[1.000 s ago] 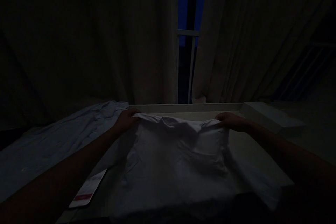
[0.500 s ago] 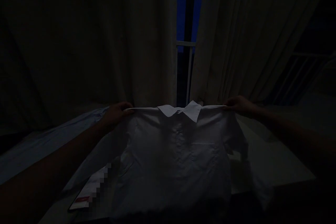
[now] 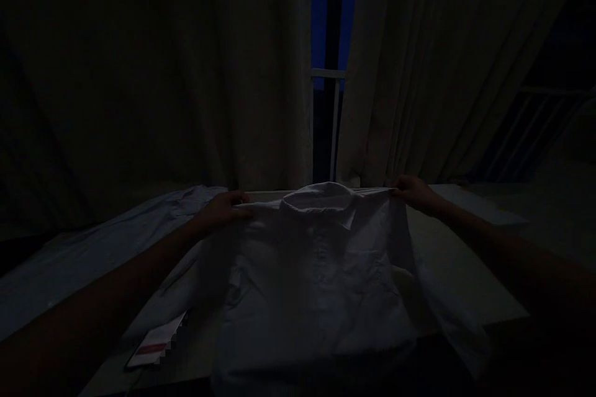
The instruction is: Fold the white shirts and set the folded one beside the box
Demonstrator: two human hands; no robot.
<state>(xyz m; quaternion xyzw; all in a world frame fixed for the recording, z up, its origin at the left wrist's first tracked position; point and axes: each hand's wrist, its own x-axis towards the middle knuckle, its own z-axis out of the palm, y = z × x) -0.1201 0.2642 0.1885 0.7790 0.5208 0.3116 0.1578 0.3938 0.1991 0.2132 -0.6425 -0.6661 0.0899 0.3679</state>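
The room is very dark. A white collared shirt (image 3: 316, 267) is spread front up, its collar at the far side and its lower part hanging toward me over the pale table (image 3: 459, 273). My left hand (image 3: 223, 211) grips the shirt's left shoulder. My right hand (image 3: 412, 193) grips its right shoulder. Both arms reach forward from the lower corners.
A light blue garment (image 3: 93, 248) lies along the left of the table. A white card with a red stripe (image 3: 153, 346) rests near the front left, beside the shirt. Closed curtains (image 3: 186, 74) hang behind, with a narrow window gap (image 3: 329, 62). A flat white box (image 3: 484, 211) sits at the far right.
One second ago the shirt lay bunched on the table. Both hands lifted it by the shoulders, and now it has come down lower with the collar tipped toward the table.
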